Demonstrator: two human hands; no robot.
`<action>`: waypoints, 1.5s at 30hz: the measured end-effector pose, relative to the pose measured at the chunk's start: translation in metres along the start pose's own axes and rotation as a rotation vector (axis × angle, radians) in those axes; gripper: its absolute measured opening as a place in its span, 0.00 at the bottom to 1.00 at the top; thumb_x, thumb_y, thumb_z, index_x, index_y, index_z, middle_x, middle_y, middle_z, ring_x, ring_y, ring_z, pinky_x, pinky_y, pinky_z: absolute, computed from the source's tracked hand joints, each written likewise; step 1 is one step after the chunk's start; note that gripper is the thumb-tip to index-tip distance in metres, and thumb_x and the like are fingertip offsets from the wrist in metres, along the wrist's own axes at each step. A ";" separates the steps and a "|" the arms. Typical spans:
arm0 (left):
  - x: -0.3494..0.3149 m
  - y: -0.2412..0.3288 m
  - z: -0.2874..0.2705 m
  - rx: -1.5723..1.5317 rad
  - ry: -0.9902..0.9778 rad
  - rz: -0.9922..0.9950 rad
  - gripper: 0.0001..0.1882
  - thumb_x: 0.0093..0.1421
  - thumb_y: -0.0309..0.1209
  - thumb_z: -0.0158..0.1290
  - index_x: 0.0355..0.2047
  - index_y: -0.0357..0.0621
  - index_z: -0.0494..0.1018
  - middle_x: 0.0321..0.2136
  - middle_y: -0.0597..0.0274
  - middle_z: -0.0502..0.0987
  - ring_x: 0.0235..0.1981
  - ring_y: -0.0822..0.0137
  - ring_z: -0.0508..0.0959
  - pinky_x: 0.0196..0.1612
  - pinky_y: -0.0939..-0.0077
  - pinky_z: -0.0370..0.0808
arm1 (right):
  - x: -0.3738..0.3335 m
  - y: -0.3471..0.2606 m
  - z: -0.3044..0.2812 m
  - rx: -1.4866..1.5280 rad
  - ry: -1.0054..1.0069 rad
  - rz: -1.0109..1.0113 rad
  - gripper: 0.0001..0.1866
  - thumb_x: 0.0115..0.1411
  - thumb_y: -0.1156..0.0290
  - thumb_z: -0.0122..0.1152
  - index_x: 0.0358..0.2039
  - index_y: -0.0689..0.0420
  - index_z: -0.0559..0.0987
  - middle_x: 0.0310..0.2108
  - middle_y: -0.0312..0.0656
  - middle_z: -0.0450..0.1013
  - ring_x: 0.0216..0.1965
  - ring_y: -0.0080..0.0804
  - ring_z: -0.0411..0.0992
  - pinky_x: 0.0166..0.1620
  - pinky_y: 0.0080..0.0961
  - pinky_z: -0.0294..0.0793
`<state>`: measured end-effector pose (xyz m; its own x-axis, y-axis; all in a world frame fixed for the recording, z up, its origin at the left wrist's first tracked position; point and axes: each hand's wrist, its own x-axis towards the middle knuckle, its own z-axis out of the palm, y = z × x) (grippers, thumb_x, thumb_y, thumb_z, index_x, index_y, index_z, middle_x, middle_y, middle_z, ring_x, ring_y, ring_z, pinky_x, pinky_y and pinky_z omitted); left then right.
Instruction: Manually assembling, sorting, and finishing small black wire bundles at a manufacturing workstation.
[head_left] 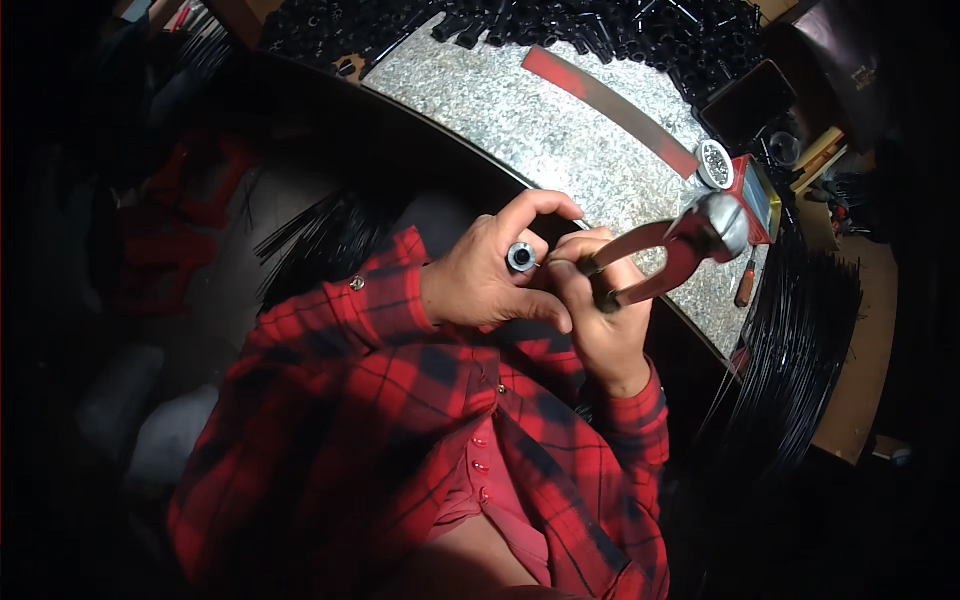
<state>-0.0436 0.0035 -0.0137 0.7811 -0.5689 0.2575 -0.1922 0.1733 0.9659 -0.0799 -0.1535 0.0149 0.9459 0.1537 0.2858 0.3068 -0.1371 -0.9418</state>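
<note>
In front of my chest, my left hand (pixel 490 270) has its lower fingers curled round a small dark tube with a bright metal ring at its end (pixel 520 257). Its index finger and thumb arch apart on either side. Close beside it, my right hand (pixel 605 325) grips a pair of pincers (pixel 672 250) by the red handles, their grey metal head pointing away to the right. The thumb and fingertips of that hand are bent together near the tube's end. Whether they also pinch something thin there I cannot make out.
Beyond my hands, a speckled tabletop (pixel 480 110) holds a long red-and-brown strip (pixel 610 110), a white cup of small metal bits (pixel 714 164), a red box (pixel 752 200) and a screwdriver (pixel 746 284). Black tubular parts (pixel 640 35) pile up behind. Black rods (pixel 800 340) hang at the right.
</note>
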 end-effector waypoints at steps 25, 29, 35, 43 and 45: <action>-0.010 0.009 0.005 -0.081 -0.067 -0.032 0.44 0.39 0.26 0.69 0.53 0.38 0.54 0.21 0.65 0.76 0.23 0.81 0.74 0.26 0.87 0.68 | -0.019 0.000 0.013 -0.028 -0.006 -0.178 0.07 0.51 0.86 0.54 0.32 0.64 0.74 0.30 0.45 0.72 0.30 0.31 0.72 0.34 0.23 0.72; -0.010 0.008 0.006 -0.158 -0.056 -0.039 0.41 0.41 0.25 0.67 0.53 0.38 0.54 0.20 0.66 0.75 0.22 0.82 0.72 0.25 0.88 0.67 | -0.020 0.001 0.013 0.008 -0.022 -0.202 0.08 0.49 0.85 0.56 0.32 0.64 0.73 0.30 0.45 0.72 0.30 0.31 0.72 0.34 0.23 0.72; -0.013 0.012 0.005 -0.106 -0.060 -0.024 0.38 0.45 0.25 0.64 0.52 0.38 0.55 0.19 0.68 0.74 0.21 0.84 0.71 0.24 0.90 0.65 | -0.020 0.004 0.015 -0.334 0.015 -0.328 0.10 0.45 0.83 0.60 0.30 0.61 0.73 0.28 0.45 0.72 0.27 0.33 0.72 0.29 0.23 0.72; -0.013 0.012 0.001 -0.030 -0.085 -0.039 0.41 0.42 0.30 0.67 0.53 0.38 0.55 0.18 0.70 0.72 0.21 0.85 0.69 0.23 0.90 0.63 | -0.015 0.005 0.017 -0.366 0.010 -0.338 0.08 0.46 0.81 0.60 0.27 0.60 0.72 0.22 0.41 0.69 0.22 0.34 0.69 0.24 0.24 0.68; -0.012 0.004 -0.001 -0.022 -0.059 0.008 0.43 0.40 0.33 0.68 0.52 0.38 0.55 0.16 0.70 0.71 0.20 0.85 0.68 0.23 0.90 0.62 | -0.011 0.012 0.016 -0.364 0.008 -0.328 0.09 0.46 0.81 0.61 0.28 0.60 0.71 0.22 0.41 0.68 0.21 0.34 0.68 0.23 0.24 0.67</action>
<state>-0.0531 0.0116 -0.0130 0.7428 -0.6138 0.2673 -0.1851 0.1954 0.9631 -0.0878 -0.1416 -0.0023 0.7933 0.2387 0.5601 0.6046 -0.4165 -0.6789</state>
